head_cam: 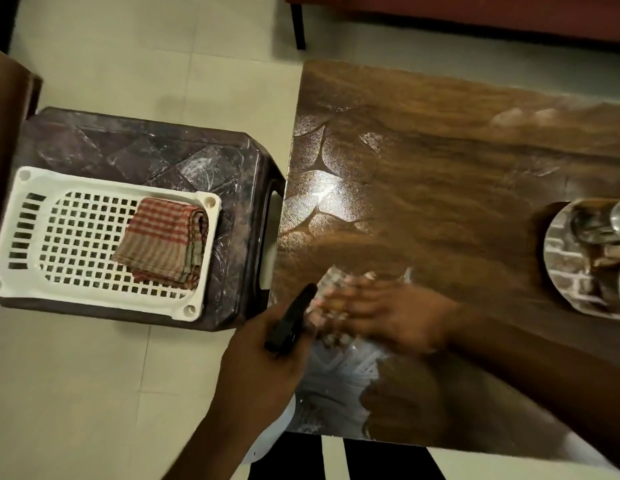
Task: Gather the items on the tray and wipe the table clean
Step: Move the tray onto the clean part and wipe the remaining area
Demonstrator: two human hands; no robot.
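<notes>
My left hand [267, 355] grips a slim black object [291, 317] at the near left corner of the brown wooden table [422, 161]. My right hand [388, 313] lies blurred over pale crumpled bits [331, 282] on the table, fingers stretched toward the left hand. A white perforated tray [31, 216] sits on a dark plastic stool [211, 157] left of the table. A folded red-checked cloth [163, 240] lies in the tray's right half.
A round steel plate [561, 271] with steel cups stands at the table's right edge. White smears mark the table near the front edge. Pale tiled floor surrounds the stool. A red bench leg stands at the back.
</notes>
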